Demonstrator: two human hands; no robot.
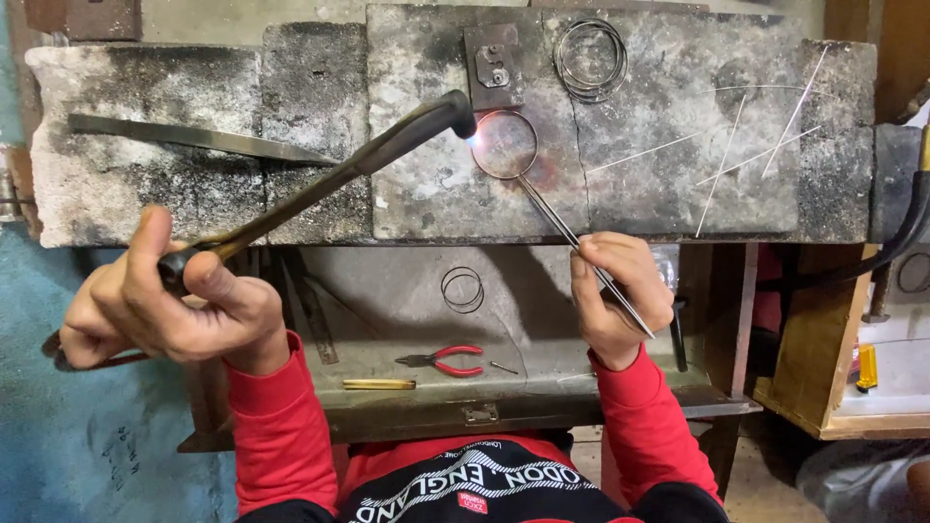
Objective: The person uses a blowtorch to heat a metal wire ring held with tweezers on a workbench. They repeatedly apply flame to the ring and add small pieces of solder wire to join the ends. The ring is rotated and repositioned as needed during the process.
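My left hand (160,312) grips a long dark torch (329,174), its curved nozzle pointing right with a small flame at the tip. The flame plays on a thin metal ring (504,145) lying on a scorched grey stone block (668,194). My right hand (618,295) pinches long thin tweezers (572,232) whose tips reach the ring's lower edge. The stone glows reddish beside the ring.
A bundle of wire rings (591,60) and a small metal plate (492,66) lie behind the ring. Loose thin wires (736,155) are scattered right. A flat metal bar (194,138) lies left. Red-handled pliers (444,361) and another ring (462,289) sit in the tray below.
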